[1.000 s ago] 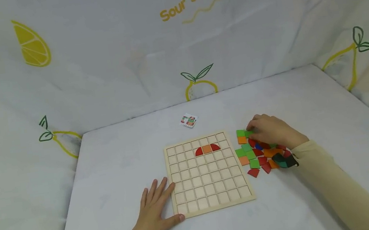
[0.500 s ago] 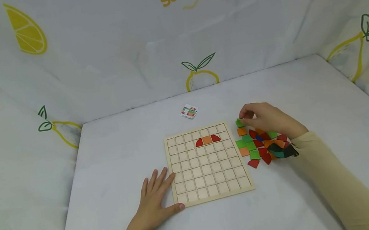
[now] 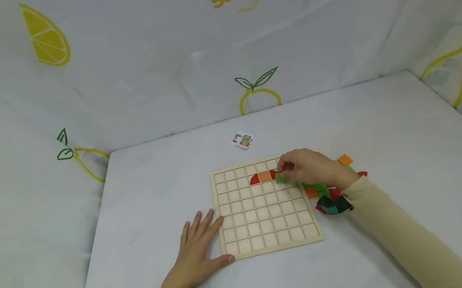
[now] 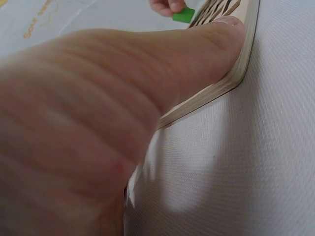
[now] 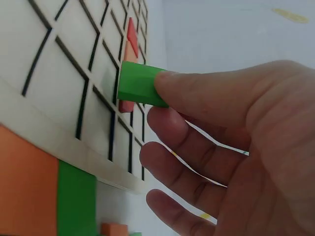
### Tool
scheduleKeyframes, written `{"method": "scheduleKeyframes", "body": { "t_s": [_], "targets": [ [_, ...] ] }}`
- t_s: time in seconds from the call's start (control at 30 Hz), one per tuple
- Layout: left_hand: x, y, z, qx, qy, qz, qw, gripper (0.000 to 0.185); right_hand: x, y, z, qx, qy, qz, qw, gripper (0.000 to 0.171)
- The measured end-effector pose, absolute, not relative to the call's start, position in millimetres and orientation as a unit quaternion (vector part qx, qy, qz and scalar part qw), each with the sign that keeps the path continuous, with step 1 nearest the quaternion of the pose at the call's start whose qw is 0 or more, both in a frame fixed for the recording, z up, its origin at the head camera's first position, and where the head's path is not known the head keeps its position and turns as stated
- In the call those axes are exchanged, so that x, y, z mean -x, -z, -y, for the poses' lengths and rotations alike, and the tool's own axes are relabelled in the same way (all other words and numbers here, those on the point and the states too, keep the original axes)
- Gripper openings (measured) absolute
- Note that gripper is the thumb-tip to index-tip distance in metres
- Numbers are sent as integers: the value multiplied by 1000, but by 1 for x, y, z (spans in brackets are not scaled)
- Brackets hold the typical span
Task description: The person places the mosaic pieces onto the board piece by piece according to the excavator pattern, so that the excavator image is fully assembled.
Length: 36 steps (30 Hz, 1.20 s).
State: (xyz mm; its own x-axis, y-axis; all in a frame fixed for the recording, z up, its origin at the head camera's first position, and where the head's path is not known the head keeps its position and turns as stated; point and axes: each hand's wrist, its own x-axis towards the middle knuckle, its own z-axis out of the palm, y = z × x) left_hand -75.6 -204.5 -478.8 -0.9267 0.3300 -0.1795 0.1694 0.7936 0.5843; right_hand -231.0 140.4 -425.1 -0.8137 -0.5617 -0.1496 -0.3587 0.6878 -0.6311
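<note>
Head view: green tile (image 3: 279,178) pinched in right hand (image 3: 307,166), wide left hand (image 3: 195,255) at board (image 3: 251,216)

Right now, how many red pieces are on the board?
2: one red piece left of the orange square, another red piece right of it, partly covered. The right hand blocks part of the board, so others may hide.

My right hand (image 3: 307,168) obscures the board's (image 3: 236,220) far right corner and some loose tiles (image 3: 344,160); the far card's (image 3: 242,140) pattern is too small to verify.
</note>
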Motion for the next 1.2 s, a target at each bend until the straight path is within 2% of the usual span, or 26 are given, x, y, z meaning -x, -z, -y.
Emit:
{"method": "scheduleKeyframes", "body": {
  "t_s": [0.17,0.57,1.2],
  "targets": [
    [77,482,203,-134,-282,-940,137,95,229,432,-138,267,306,-896,180,5],
    [75,481,202,-132,-292,-937,137,94,225,438,-135,292,266,-908,138,5],
    [74,478,202,-128,-297,-937,133,93,222,439,-130,281,238,-923,107,5]
  ]
}}
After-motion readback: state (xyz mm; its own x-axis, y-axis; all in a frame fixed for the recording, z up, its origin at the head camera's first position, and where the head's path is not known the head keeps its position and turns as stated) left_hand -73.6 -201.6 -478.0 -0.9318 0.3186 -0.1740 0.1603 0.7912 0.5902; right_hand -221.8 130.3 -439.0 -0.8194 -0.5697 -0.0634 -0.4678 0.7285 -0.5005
